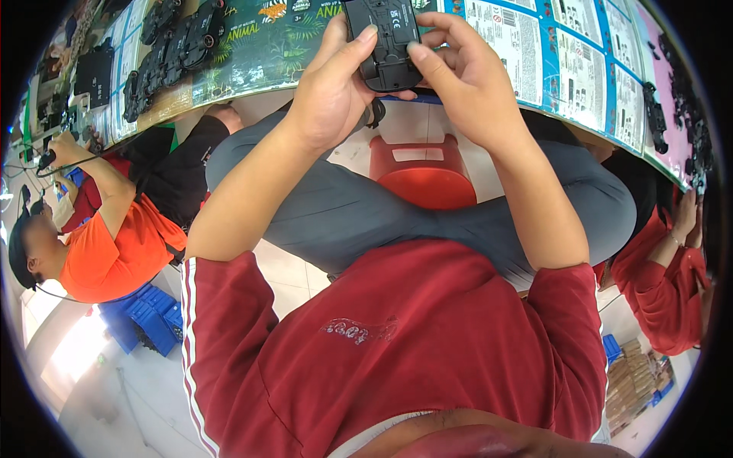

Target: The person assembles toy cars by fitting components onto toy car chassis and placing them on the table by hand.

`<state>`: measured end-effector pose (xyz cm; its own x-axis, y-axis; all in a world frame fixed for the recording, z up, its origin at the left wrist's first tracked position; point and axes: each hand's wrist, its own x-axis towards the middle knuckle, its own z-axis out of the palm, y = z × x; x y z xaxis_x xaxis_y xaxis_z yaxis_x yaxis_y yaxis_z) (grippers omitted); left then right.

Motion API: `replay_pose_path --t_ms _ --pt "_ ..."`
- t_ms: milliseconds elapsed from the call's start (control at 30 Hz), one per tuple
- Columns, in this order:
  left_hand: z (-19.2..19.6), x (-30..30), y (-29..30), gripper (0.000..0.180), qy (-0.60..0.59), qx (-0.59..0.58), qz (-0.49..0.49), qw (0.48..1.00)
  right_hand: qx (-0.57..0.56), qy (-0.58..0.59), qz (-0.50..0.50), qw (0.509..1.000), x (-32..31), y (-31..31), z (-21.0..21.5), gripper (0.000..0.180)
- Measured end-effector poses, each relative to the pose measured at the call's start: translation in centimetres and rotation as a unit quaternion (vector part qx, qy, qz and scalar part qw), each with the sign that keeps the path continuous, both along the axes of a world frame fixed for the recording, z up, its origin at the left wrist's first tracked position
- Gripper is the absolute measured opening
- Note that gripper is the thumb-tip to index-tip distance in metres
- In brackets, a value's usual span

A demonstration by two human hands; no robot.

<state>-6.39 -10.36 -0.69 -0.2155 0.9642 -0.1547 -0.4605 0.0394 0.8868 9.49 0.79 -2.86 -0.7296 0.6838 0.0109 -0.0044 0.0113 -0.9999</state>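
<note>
While we look down past our red sweatshirt and grey trousers, the table (252, 72) curves across the top, covered in glossy printed cardboard sheets (573, 69), green jungle art on the left, blue and white panels on the right. Floor's pale tile, pretty shiny, with a red plastic stool (424, 172) sitting under the table edge between our knees.

Both hands are up at the table edge holding a small black plastic toy chassis (385, 42), matte, boxy, with moulded ribs on the underside. Our left hand (332, 88) wraps its side with the thumb pressed on the lower edge; our right hand (458, 72) pinches the other side with fingers curled over the top.

More black toy car bodies (172, 46) sit in a row on the table to the left. A person in an orange shirt (114, 248) works there, and another in red sleeves (664, 282) on the right.
</note>
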Motion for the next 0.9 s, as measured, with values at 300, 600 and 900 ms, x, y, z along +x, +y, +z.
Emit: replay_pose_path --t_ms 300,600,900 --pt "0.0 0.0 0.0 0.042 -0.021 0.000 0.027 0.999 0.107 0.000 0.019 0.994 0.0 -0.8 1.4 0.051" --pt "-0.2 0.0 0.0 0.054 0.042 0.018 0.007 0.999 0.141 0.007 0.003 0.990 0.1 -0.6 0.6 0.050" --pt "-0.3 -0.1 -0.2 0.060 0.014 0.058 0.009 0.998 0.389 0.012 0.040 0.920 0.4 0.1 1.4 0.066"
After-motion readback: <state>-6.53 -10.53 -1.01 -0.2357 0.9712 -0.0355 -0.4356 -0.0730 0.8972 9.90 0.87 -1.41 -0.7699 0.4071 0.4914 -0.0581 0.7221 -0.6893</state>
